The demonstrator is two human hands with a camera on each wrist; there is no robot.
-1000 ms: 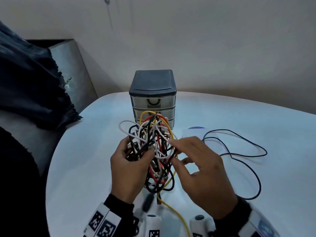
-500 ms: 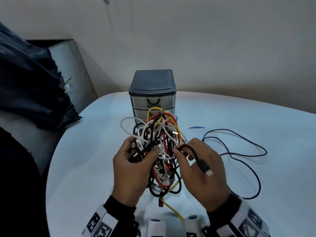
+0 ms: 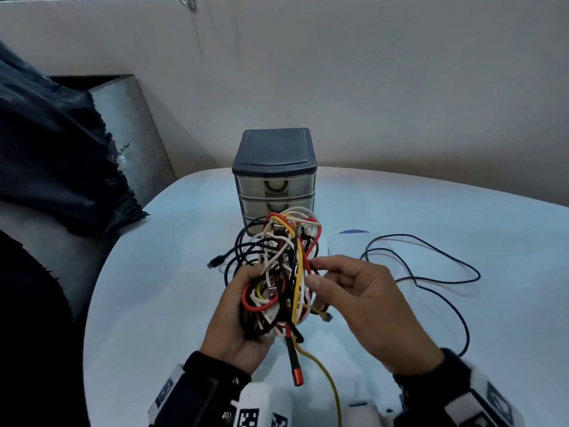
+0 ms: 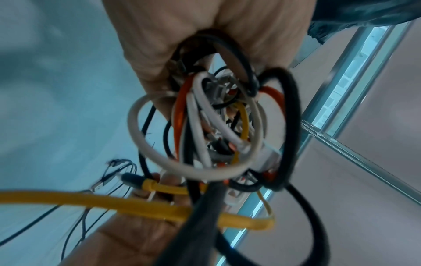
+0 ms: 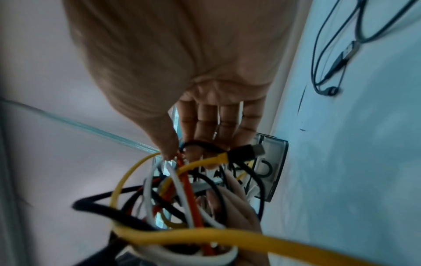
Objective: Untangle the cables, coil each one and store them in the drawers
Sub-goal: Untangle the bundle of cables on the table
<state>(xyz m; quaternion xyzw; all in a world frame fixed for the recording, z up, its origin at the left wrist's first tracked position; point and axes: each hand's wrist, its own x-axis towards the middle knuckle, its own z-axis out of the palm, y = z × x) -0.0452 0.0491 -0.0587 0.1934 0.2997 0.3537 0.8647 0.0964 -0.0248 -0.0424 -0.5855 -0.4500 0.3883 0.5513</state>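
Tangle (image 3: 278, 274) of red, yellow, white and black cables sits in front of the drawer unit (image 3: 275, 180), cupped in the left hand (image 3: 243, 322), fingers curled round it. The right hand (image 3: 366, 306) pinches a red strand (thumb against fingertips) at the tangle's right edge.

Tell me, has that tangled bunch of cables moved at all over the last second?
Yes. The cable tangle sits a little higher against the drawer unit, now covering its bottom drawer.
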